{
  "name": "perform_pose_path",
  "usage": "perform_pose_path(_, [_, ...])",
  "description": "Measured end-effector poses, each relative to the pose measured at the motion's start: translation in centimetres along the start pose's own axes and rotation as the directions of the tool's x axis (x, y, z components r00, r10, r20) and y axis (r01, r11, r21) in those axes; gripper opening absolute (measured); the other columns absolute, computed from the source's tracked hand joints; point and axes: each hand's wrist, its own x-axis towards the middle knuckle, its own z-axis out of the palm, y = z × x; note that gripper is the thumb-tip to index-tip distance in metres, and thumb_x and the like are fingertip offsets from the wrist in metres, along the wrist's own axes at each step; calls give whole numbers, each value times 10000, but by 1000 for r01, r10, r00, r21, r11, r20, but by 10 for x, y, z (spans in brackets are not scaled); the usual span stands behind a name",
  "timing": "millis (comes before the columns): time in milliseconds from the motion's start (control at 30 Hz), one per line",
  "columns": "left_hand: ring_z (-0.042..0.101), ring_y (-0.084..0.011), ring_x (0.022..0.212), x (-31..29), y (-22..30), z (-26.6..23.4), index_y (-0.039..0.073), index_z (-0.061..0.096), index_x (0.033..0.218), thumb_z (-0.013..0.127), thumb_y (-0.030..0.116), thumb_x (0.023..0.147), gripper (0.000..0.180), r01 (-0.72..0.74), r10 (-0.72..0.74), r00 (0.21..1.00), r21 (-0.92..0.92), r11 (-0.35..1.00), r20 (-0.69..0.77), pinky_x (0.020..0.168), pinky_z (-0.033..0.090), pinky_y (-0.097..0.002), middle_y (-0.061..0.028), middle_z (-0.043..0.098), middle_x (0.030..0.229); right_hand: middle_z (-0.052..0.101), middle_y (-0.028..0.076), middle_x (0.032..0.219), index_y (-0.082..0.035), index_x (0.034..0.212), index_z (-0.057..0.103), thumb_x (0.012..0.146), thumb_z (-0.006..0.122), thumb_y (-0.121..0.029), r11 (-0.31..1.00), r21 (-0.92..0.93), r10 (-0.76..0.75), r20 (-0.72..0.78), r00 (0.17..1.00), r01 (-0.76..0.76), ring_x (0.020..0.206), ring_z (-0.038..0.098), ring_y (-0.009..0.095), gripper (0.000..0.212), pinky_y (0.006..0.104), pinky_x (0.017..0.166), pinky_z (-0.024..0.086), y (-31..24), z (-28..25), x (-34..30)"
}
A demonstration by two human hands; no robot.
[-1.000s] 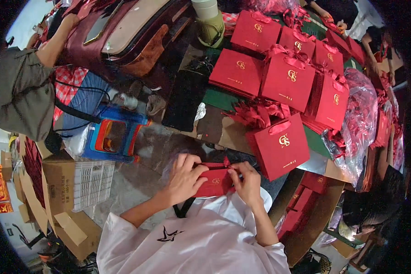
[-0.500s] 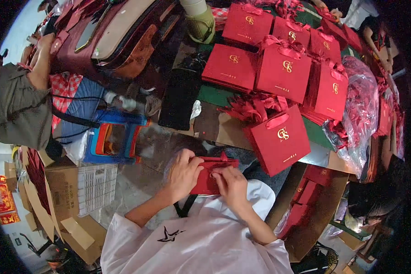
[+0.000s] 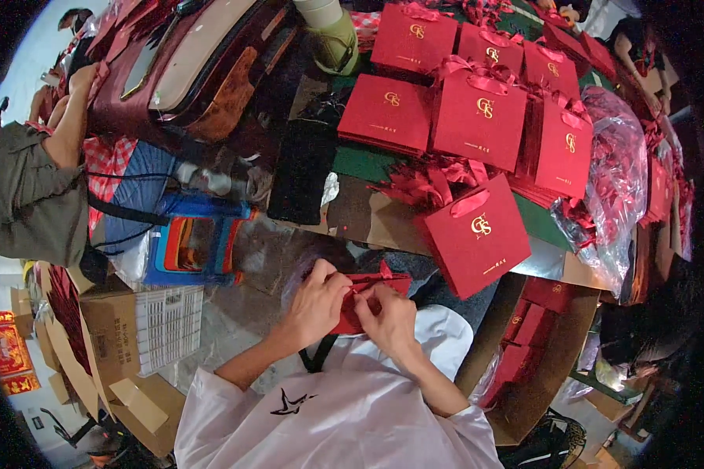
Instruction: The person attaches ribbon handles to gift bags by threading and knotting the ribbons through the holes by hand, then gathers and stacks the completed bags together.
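In front of my lap I hold a small red paper gift bag [image 3: 343, 320], partly covered by my fingers. My left hand [image 3: 313, 305] is closed on its left side, thumb and fingers gripping near the upper edge. Bent over the bag's front is my right hand [image 3: 389, 319], its fingertips pinched together close to the left fingers. Whether that pinch takes in ribbon or only the bag's edge is hidden. A short red ribbon loop [image 3: 386, 270] stands up from the bag's top.
Finished-looking red bags with ribbon handles [image 3: 479, 121] stand on the table ahead; one bag [image 3: 477, 234] leans at its near edge. A cardboard box [image 3: 551, 367] of red bags sits at right. Clear plastic wrap [image 3: 614, 172] lies beyond. At left are another person's arm [image 3: 66, 129] and a sewing machine [image 3: 219, 70].
My right hand has shifted slightly left along the bag, its fingertips now nearer my left hand. The left hand keeps its grip. The other person's arm at left has moved a little.
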Motion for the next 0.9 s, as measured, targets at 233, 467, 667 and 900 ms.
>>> perform_pose_path(233, [600, -367, 912, -3, 16, 5, 1, 602, 982, 582, 46, 873, 119, 33, -39, 997, 92, 995, 67, 778, 520, -457, -165, 493, 1052, 656, 147, 661, -24, 796, 653, 815, 698, -165, 996, 24, 90, 21, 996, -91, 568, 654, 292, 149, 375, 550, 503, -2, -1, 4])
perform_pose_path(467, [596, -369, 935, -2, 12, 8, -7, 591, 984, 582, 34, 858, 133, -25, 21, 998, 73, 997, 56, 790, 520, -459, -174, 490, 1065, 677, 166, 765, -52, 859, 680, 868, 704, -238, 990, 98, 94, 62, 994, -99, 622, 651, 346, 188, 439, 566, 499, 3, -7, 5])
perform_pose_path(667, [632, -387, 894, -3, 7, 8, 33, 634, 1001, 623, 102, 889, 132, 10, -11, 999, 48, 999, 30, 743, 542, -466, -173, 516, 1062, 697, 154, 834, -43, 894, 693, 877, 707, -245, 998, 30, 58, 96, 994, -61, 652, 661, 336, 203, 433, 575, 500, -3, -17, 2])
perform_pose_path(900, [622, -333, 891, -4, 7, 3, 50, 645, 984, 804, 230, 774, 319, -8, 8, 1000, 5, 1000, -6, 750, 540, -409, -137, 531, 1051, 654, 125, 899, -42, 925, 708, 855, 685, -118, 985, -81, -151, -7, 989, 150, 868, 603, 330, 106, 415, 743, 479, -11, -37, 20])
